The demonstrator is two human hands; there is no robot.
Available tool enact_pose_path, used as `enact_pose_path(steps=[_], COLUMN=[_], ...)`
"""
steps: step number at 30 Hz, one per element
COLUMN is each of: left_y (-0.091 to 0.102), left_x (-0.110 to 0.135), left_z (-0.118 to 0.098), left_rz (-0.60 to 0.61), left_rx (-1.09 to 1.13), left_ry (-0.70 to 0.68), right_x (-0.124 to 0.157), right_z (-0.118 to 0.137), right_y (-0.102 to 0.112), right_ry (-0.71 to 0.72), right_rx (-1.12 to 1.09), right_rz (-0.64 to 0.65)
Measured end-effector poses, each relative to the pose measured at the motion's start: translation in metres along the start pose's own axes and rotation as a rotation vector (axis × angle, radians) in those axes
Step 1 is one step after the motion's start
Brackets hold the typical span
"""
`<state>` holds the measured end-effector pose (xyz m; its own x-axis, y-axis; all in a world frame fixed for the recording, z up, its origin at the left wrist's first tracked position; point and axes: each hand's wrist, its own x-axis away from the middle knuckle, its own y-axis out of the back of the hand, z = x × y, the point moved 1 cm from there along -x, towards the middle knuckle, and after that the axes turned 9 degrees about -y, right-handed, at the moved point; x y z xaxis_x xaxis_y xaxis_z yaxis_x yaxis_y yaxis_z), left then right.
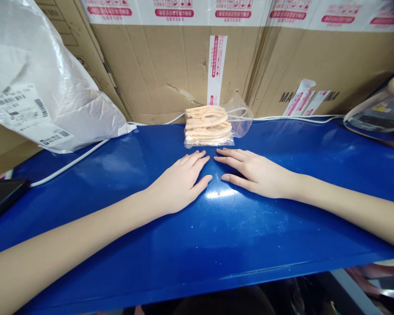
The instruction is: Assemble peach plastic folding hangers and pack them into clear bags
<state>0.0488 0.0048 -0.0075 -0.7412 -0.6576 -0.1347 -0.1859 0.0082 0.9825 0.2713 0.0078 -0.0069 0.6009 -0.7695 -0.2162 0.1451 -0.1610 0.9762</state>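
My left hand (pixel 180 181) lies flat on the blue tabletop (pixel 170 258), fingers stretched out and slightly apart. Opposite it, my right hand (pixel 259 173) also rests flat with its fingers spread, its fingertips a small gap from the left ones. Neither hand holds anything. Just beyond the fingertips, touching neither hand, sits a clear plastic bag (pixel 244 118) packed with a stack of peach-coloured, flat, looped pieces (pixel 208 124). They look like plastic, but their exact kind cannot be made out.
Large cardboard boxes (pixel 157 65) stand along the back edge. A white shipping bag (pixel 52 87) leans at the left, near a white cable (pixel 68 166) and a black device (pixel 3 197). At the right edge stands a clear container (pixel 381 113).
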Motion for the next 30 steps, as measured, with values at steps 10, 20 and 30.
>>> enact_pose_path(steps=[10,20,30], left_y=[-0.0009,-0.0007,-0.0006], left_x=[-0.0022,-0.0009,-0.0042], left_z=[0.0003,-0.0001,0.0008], left_rz=[-0.016,-0.009,-0.028], left_rx=[0.005,0.004,0.054], left_ry=[-0.009,-0.005,0.031], right_x=[0.0002,0.0001,-0.0001], right_z=[-0.0005,0.0007,-0.0004], right_y=[-0.0001,0.0001,0.0016], right_ry=[0.005,0.008,0.023], right_rx=[0.002,0.007,0.025], right_rz=[0.002,-0.003,-0.010])
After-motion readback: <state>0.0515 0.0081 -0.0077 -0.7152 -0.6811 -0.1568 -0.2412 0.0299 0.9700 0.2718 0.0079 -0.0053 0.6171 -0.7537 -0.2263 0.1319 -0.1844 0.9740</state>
